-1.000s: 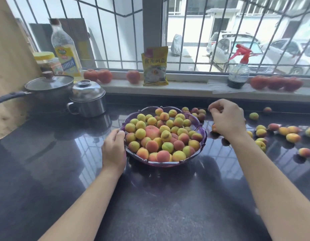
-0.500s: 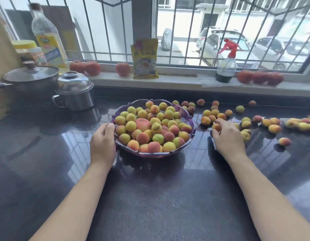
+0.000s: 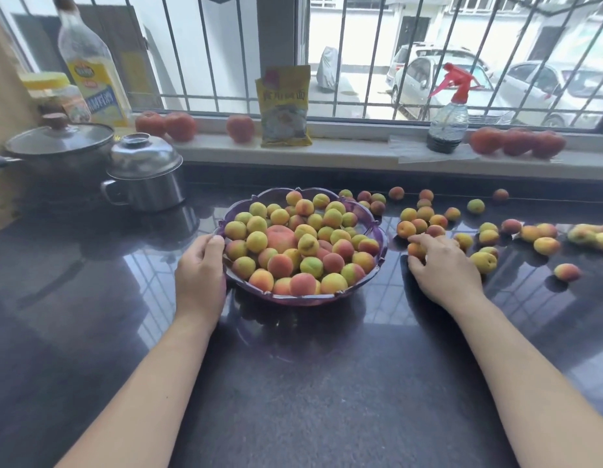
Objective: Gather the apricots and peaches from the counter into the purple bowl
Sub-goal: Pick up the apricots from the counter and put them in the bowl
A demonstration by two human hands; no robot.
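Right hand (image 3: pixel 442 268): barely shifted since half a second ago, fingers now curled round an apricot (image 3: pixel 415 250) on the table (image 3: pixel 293 383). Left hand (image 3: pixel 200 268): grips purple bowl (image 3: pixel 377 238) rim. Risk: heaped bowl; added fruit may roll off.

A dark speckled stone counter (image 3: pixel 293 383), polished to a gloss, mirrors the window bars just below the fingers of the left hand (image 3: pixel 199 275). Touching those fingertips, the purple bowl (image 3: pixel 377 238) looks like translucent, shiny plastic. Matt, velvety-skinned apricots (image 3: pixel 484 261) lie just beyond the right hand (image 3: pixel 445 265). Well behind the left fingers stand a brushed-metal lidded pot (image 3: pixel 148 177), a glass-lidded pan (image 3: pixel 57 143) and a clear plastic oil bottle (image 3: pixel 91 65); a clear plastic spray bottle (image 3: pixel 448 123) with a glossy red trigger stands far beyond the right fingers.
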